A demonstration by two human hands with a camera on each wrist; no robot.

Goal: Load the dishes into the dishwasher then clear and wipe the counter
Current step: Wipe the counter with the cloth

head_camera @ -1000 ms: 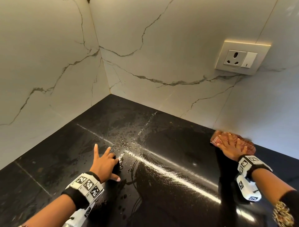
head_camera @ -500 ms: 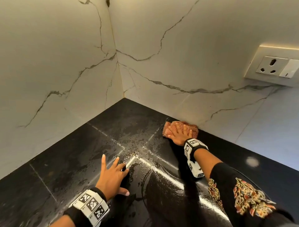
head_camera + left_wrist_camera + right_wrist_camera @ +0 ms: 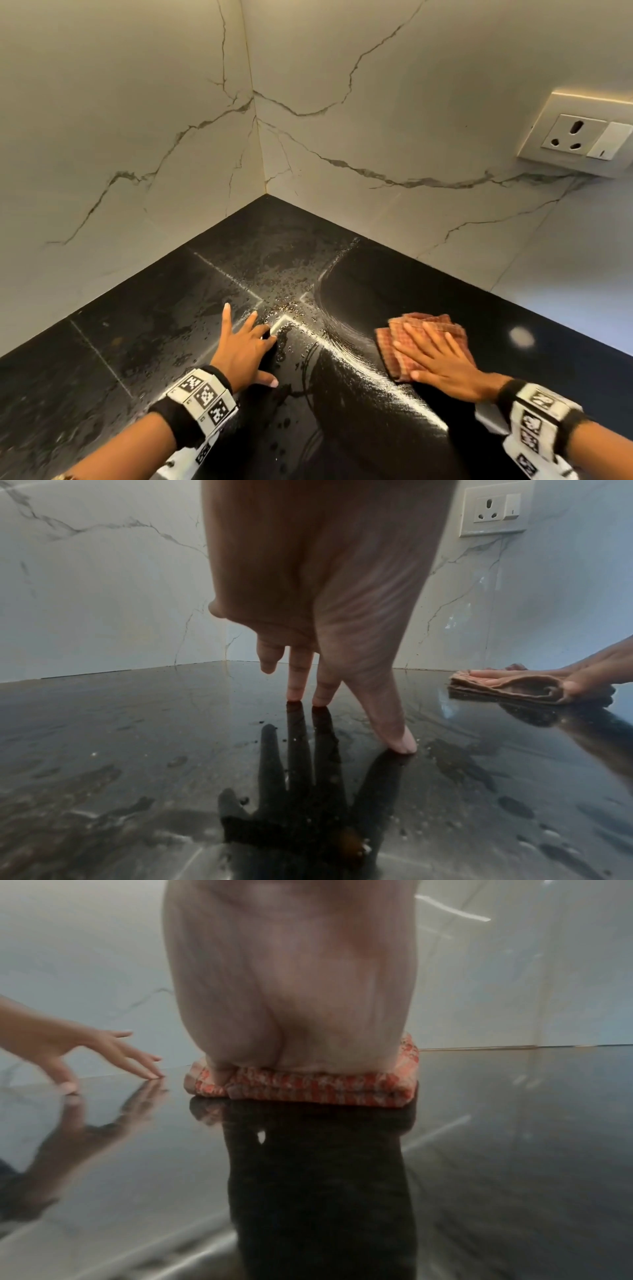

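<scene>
1. A folded red-checked cloth (image 3: 423,337) is pinned flat on the black counter (image 3: 144,342) under the right hand (image 3: 442,365), right of the counter's middle and well out from the marble wall (image 3: 394,102)
2. The cloth's far edge and left corner are left showing beyond the fingertips; the near part is covered by the palm
3. The right hand is laid palm-down, fingers (image 3: 411,337) straight and spread across the fabric, pointing up and left; nothing is curled round it, only pressed
4. In the right wrist view the cloth (image 3: 308,1088) is seen as a thick folded stack squeezed between palm and stone, the frame blurred
5. The left hand (image 3: 245,351) is propped on the counter well left of the cloth, wide and holding nothing
6. Its thumb tip and two fingertips (image 3: 294,693) are seen touching the stone in the left wrist view, palm raised clear; the little finger is lifted
7. Water droplets (image 3: 284,301) are scattered just beyond the left hand's fingers, around the crossing of two seams
8. A curved wiped streak (image 3: 329,308) is seen between the droplets and the cloth
9. A wall socket (image 3: 579,135) with its switch is mounted high on the right wall
</scene>
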